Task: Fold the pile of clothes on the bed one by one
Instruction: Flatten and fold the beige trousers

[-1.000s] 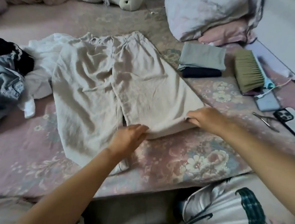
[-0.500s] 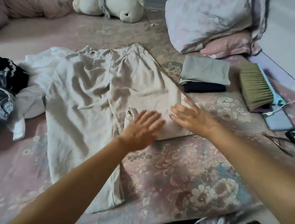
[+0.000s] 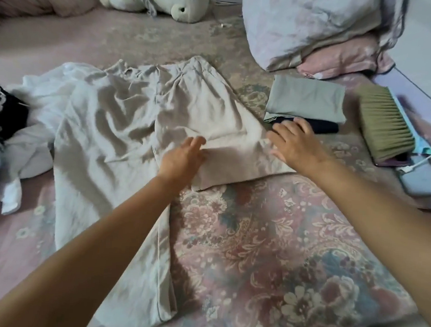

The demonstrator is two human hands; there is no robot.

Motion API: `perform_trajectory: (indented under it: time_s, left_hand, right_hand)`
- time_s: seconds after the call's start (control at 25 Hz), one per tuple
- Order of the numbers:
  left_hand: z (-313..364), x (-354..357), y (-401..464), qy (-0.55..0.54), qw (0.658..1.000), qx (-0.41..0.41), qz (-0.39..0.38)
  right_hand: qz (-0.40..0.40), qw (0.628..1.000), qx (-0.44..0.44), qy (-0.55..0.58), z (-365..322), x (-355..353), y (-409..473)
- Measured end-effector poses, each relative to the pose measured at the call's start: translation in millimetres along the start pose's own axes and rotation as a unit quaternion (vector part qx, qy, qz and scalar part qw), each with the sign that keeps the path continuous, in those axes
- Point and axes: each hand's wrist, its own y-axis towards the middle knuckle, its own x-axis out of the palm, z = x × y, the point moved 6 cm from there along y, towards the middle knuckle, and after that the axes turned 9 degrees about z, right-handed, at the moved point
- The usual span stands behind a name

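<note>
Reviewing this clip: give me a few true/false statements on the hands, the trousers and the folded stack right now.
1. Both hands, left hand and right hand, lie flat with straight fingers on the beige trousers. True.
2. The folded grey garment lies under a dark one. False: it sits on top of the dark folded garment.
3. The brush lies right of the folded stack. True.
4. The trousers are already folded into a small square. False: they lie spread out, one leg angled right.

Single head-worn view, down and forward over the bed [image 3: 267, 245].
</note>
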Motion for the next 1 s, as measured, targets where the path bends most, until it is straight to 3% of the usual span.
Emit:
perform_trajectory:
  time_s: [0.08, 0.16, 0.24, 0.36, 0.48, 0.56, 0.68, 0.8, 1.0]
  left_hand:
    - [0.9, -1.2, 12.2, 0.090, 0.995, 0.030, 0.036]
    - [20.4, 8.2, 1.2, 0.101, 0.977, 0.177, 0.070]
    - [31.5, 28.2, -23.7, 0.103, 0.957, 0.271, 0.028]
    - [25.3, 44.8, -35.7, 0.197, 0.945, 0.252, -0.072]
    - [27.5, 45.9, -30.1, 0.195, 0.946, 0.255, -0.036]
    - [28.3, 39.4, -29.2, 0.162, 0.951, 0.264, -0.024]
    - [30.9, 13.5, -28.7, 0.060, 0.984, 0.165, -0.033]
    - [55.9, -10.9, -46.3, -0.030, 0.994, 0.097, -0.031]
    - [82.2, -16.1, -128.1, -0.088, 0.975, 0.073, -0.193]
  right_hand:
    - [0.022, 0.998, 0.060, -0.002, -7.5, 2.5, 9.8]
    - [0.026, 0.995, 0.019, 0.099, -28.9, 12.0, 3.7]
    - [-0.029, 0.989, -0.003, 0.145, -42.1, 23.1, -13.4]
    - [-0.067, 0.994, 0.024, 0.078, -36.2, 34.3, -26.2]
    - [-0.057, 0.997, 0.037, 0.026, -25.6, 32.9, -26.2]
    - [-0.016, 0.996, 0.037, 0.076, -21.5, 24.8, -27.4]
    - [0.007, 0.982, 0.092, 0.163, -12.6, 10.1, -27.3]
    - [0.014, 0.984, 0.064, 0.169, -15.4, -25.1, -34.2]
    - [-0.087, 0.967, -0.016, 0.237, -48.5, -84.7, -102.3]
